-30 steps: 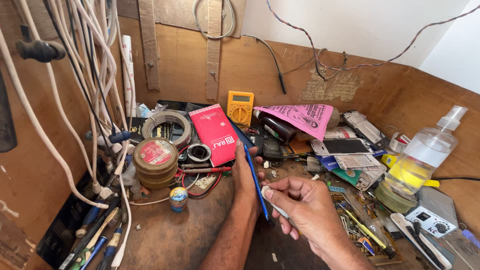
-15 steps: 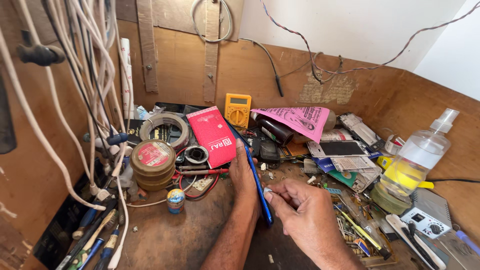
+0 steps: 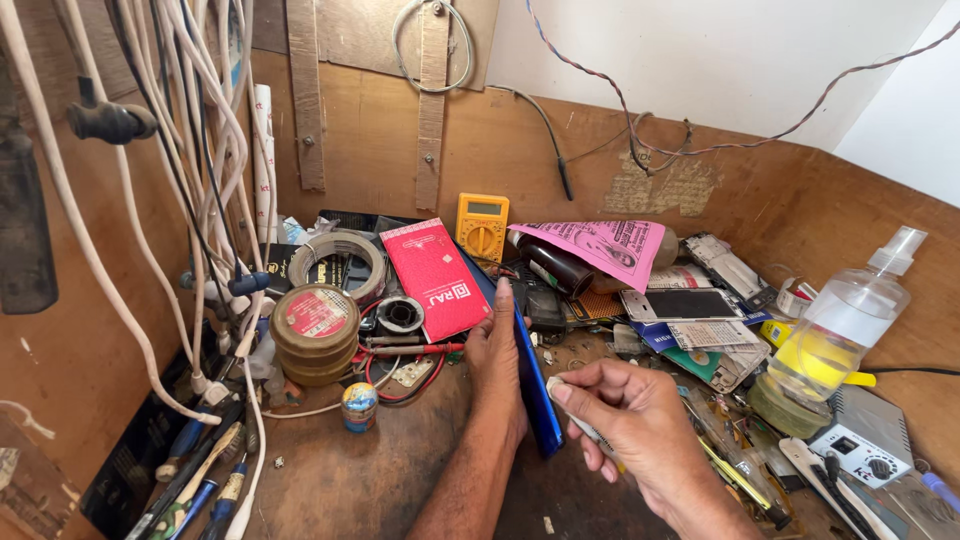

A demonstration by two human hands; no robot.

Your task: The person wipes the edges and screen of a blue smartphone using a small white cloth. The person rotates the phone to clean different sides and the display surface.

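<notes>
Your left hand [image 3: 497,352] is bare, no glove, no ring; your right hand [image 3: 640,420] bare too; both forearms unsleeved.

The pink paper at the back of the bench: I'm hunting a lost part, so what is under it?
A dark bottle pokes out from under the left edge of the pink paper, lying on its side, with cluttered phone parts just in front. Whatever lies beneath the sheet's middle is covered.

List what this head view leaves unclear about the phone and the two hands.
- Blue phone: seen edge-on against the left hand, so its faces stay hidden.
- Small pale tool in the right hand: fingers cover most of it; kind unclear.
- Both forearms: cut off by the bottom edge.
</notes>
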